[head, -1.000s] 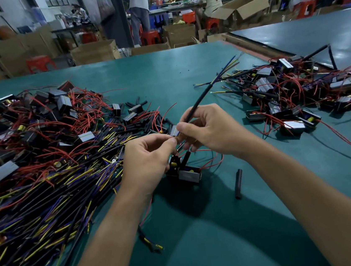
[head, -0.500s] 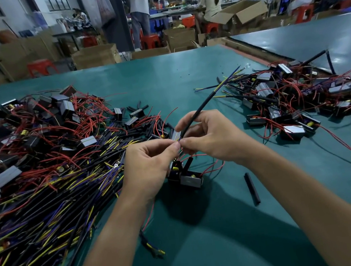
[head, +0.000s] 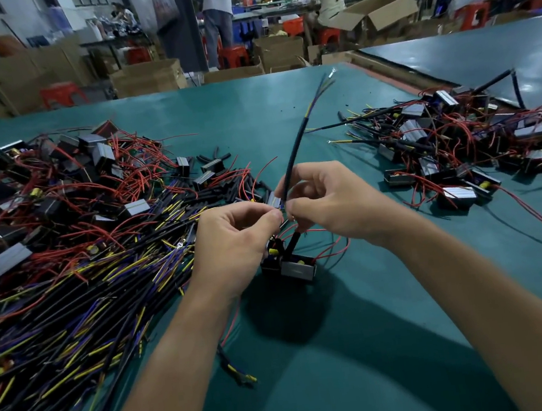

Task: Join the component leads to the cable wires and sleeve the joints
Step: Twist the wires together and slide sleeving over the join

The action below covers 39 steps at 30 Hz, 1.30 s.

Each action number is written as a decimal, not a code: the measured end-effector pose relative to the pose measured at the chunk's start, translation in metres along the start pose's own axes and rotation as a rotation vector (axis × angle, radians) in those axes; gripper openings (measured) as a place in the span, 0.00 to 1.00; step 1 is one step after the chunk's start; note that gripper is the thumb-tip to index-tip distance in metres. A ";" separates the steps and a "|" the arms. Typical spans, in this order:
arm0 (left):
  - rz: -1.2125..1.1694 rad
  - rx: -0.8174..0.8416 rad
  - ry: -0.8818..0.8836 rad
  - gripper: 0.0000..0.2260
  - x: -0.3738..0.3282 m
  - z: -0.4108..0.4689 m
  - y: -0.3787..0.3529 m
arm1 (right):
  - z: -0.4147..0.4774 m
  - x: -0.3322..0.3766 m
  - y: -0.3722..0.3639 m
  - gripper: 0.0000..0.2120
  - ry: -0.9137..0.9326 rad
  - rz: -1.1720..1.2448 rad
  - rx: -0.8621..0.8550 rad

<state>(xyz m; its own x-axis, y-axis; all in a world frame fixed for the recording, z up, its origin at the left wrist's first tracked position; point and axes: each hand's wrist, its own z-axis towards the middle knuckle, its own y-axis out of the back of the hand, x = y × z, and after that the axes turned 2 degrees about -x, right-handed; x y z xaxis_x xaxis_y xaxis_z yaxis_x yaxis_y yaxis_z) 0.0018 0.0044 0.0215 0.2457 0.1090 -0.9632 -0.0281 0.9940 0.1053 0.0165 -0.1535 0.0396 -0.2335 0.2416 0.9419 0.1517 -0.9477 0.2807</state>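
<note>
Seemingly left hand and right hand pinch cable.

My left hand and right hand meet above a component on the table, a cable rising between them; cable heap left, component heap right.

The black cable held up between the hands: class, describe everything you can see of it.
The cable is thin, with a black, rubbery-looking sheath. Its far end is stripped, and fine yellow and blue wires fan out. It points up and away, tilted, over the table. The right hand curls round its lower part; the left hand pinches it just beside. Fingers hide its near end. A black length below them runs down to the component.
</note>
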 end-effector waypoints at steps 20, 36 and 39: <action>0.084 0.110 -0.041 0.06 0.010 -0.008 -0.010 | -0.004 0.002 0.020 0.09 -0.070 -0.009 0.108; 0.048 0.130 -0.022 0.05 0.009 -0.006 -0.009 | -0.002 0.002 0.024 0.07 0.003 -0.018 0.077; 0.023 0.152 0.026 0.06 0.006 -0.007 -0.008 | -0.002 0.005 0.025 0.07 -0.006 -0.022 0.076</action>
<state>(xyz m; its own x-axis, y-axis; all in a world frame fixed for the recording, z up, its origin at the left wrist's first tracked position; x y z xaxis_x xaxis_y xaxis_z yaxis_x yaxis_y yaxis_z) -0.0036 -0.0030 0.0132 0.2216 0.1335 -0.9660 0.1143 0.9802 0.1617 0.0167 -0.1764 0.0512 -0.2315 0.2639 0.9364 0.2186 -0.9238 0.3144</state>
